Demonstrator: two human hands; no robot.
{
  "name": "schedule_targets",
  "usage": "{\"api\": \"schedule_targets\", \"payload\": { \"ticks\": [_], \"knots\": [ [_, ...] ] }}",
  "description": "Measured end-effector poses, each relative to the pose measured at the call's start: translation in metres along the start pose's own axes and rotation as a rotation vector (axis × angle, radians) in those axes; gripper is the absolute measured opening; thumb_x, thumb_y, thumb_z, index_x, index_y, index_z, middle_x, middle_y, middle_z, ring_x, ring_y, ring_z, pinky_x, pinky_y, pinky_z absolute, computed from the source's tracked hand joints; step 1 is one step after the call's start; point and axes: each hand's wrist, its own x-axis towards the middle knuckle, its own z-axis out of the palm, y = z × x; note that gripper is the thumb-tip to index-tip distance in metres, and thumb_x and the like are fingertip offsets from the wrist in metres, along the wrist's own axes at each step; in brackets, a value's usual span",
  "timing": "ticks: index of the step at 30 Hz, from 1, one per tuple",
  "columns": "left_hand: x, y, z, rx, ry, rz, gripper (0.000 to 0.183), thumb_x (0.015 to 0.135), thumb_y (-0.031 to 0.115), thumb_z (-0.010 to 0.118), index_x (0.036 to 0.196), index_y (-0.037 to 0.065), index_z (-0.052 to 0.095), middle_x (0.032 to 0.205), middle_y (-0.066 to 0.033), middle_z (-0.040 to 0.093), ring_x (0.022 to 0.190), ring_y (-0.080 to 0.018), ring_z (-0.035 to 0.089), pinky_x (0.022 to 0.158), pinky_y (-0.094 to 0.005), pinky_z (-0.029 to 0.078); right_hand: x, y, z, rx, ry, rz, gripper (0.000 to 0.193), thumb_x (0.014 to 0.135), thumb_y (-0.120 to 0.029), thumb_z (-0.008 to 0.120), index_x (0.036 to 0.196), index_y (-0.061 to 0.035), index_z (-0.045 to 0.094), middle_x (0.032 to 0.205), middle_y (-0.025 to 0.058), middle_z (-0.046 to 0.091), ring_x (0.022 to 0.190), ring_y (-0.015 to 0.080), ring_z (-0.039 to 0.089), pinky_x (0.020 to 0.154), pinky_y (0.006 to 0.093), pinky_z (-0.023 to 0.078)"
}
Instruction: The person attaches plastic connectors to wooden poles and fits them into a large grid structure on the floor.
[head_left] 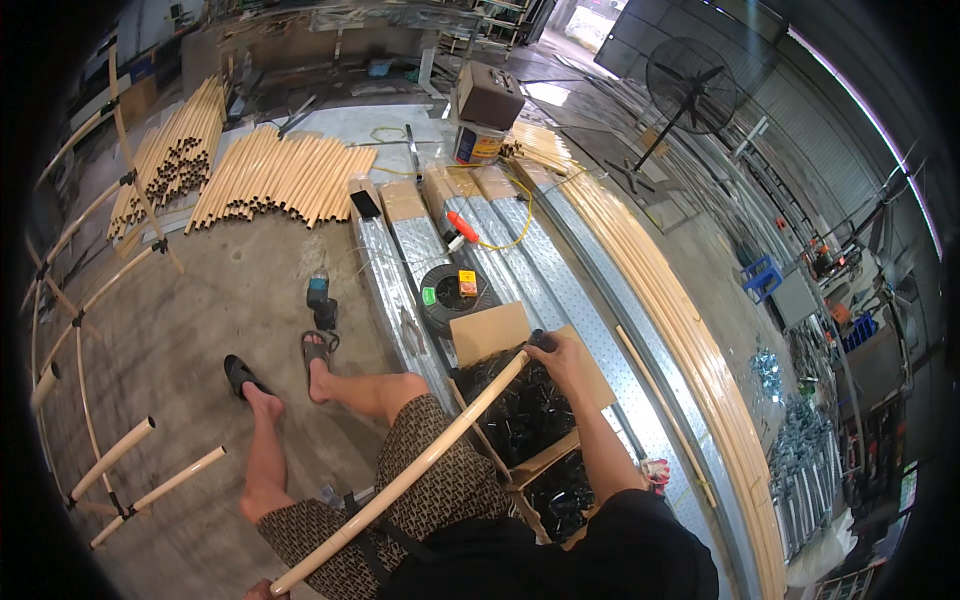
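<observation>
Tan pipe (440, 448) lies across patterned shorts (420, 425)

Runs from 7 o'clock to 4, just off centre. Open carton (485, 338) of black parts (518, 398) at 5–6. Black spool (440, 318) near centre. Drill (318, 288) at 9. Left hand (264, 591), 7 o'clock, at lower end: mostly cropped, can't tell its grip. Right hand (562, 358), 4 o'clock, pinches small black fitting (541, 338) at upper tip.

Nothing legible — spool label (430, 296) too small
</observation>
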Motion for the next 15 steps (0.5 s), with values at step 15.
{"api": "schedule_targets", "payload": {
  "ticks": [15],
  "knots": [
    [0.002,0.008,0.005,-0.091,0.183,0.111,0.022,0.087,0.026,0.073,0.099,0.009,0.075,0.081,-0.0255,0.069,0.079,-0.0482,0.068,0.068,-0.0556,0.053,0.016,0.011,-0.005,-0.287,-0.122,0.005,0.049,0.074,-0.04,0.086,0.097,0.0024,0.076,0.082,0.0218,0.072,0.077,0.0345,0.07,0.072,0.0448,0.053]
  ]
}}
